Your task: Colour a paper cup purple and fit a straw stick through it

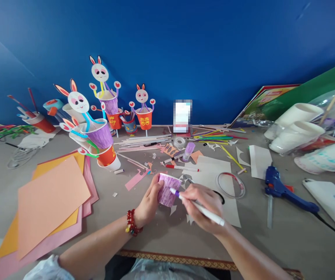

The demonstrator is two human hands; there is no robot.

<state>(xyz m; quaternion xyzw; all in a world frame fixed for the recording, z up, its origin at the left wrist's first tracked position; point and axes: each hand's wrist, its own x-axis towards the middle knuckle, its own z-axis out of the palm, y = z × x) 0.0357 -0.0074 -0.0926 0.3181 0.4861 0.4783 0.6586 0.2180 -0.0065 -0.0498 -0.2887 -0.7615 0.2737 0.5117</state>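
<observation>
Item: small tapering paper cup (168, 197), white with purple-streaked wall. Position: between the two hands, above the near part of the grey tabletop (112, 249). Long axis near upright, wide rim toward 12 to 1 o'clock, narrow base toward 6 to 7. Clock bearings taken from the cup, 12 toward the wall.

Left hand (148, 202): at 9 o'clock, the nearer, in direct contact. Narrow hold; thumb on the wall close below the rim, other fingers mostly hidden behind.

Right hand (204, 204): between 3 and 4 o'clock, just beside the cup. Closed in a pen grip on a white-barrelled marker with purple collar (211, 216); tip toward 9 to 10, laid at the streaked wall. Actual contact of the tip: cannot be told.

Surroundings:
- Red-and-white marker (185, 168), 1 o'clock, lying.
- Clear tape ring (241, 191), 3 o'clock, partly over white paper.
- Blue glue gun (291, 195), 3 o'clock, farther out.
- Orange, yellow and pink paper sheets (53, 202), 9 o'clock, stacked.
- Three rabbit-headed paper-cup figures (99, 136), between 10 and 12, standing.
</observation>
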